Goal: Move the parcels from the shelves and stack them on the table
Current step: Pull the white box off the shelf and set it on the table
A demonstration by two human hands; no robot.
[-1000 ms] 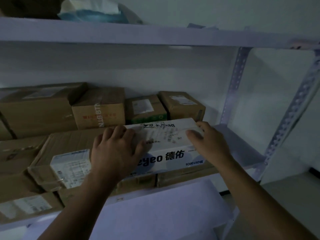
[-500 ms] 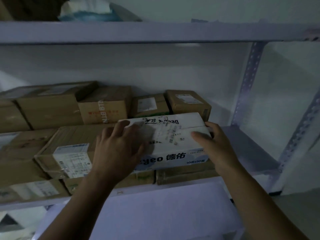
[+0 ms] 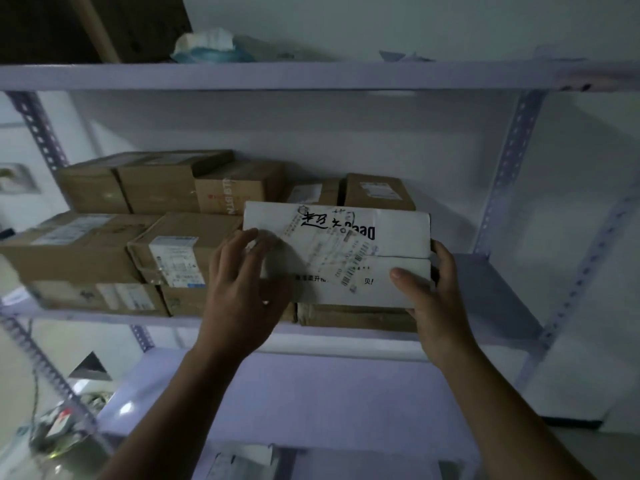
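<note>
A pale metal rack (image 3: 512, 168) holds brown cardboard boxes (image 3: 156, 188) packed across its middle shelf (image 3: 485, 292). One back box (image 3: 239, 192) bears sideways letters ending "BTN"; a front box (image 3: 180, 237) carries a white printed label. The white parcel (image 3: 401, 233) sits front right on flat brown cartons (image 3: 356, 317), its top tipped toward the camera, showing black handwritten characters, upside-down "Dee" print and a barcoded shipping label. The left hand (image 3: 242, 285) grips its left end, fingers spread on top. The right hand (image 3: 436, 299) clasps the right end, thumb on top.
</note>
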